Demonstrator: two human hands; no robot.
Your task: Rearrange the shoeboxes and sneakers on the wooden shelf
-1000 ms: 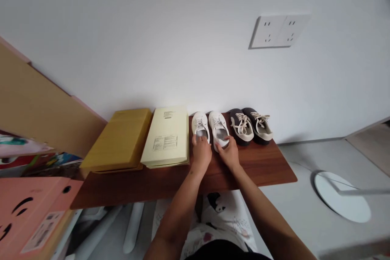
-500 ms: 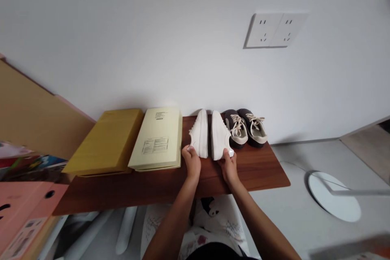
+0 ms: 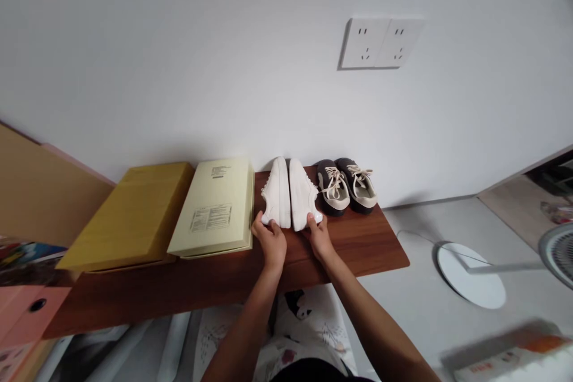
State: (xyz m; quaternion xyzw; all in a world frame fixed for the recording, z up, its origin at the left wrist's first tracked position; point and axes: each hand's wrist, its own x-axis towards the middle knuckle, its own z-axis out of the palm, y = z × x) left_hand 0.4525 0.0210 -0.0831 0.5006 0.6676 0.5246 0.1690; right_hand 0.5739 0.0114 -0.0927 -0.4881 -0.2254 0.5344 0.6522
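Note:
Two white sneakers lie on their sides on a dark wooden board (image 3: pixel 358 250), soles facing each other and toes toward the wall. My left hand (image 3: pixel 271 243) is closed on the heel of the left white sneaker (image 3: pixel 276 191). The heel of the right white sneaker (image 3: pixel 302 194) is pinched by my right hand (image 3: pixel 319 236), thumb on the near side. Just right of them stands a pair of dark sneakers, the nearer dark sneaker (image 3: pixel 333 188) and its mate (image 3: pixel 357 185), upright with beige laces.
Left on the board are a pale yellow box (image 3: pixel 215 206) with printed labels and a mustard box (image 3: pixel 134 215). A wall socket (image 3: pixel 380 42) is above. Pink boxes (image 3: pixel 27 310) stand at lower left. On the floor at right is a round white fan base (image 3: pixel 472 274).
The two white sneakers have come closer together, their soles now nearly touching. Both hands still hold the heels. The view has shifted, so the scene sits further left.

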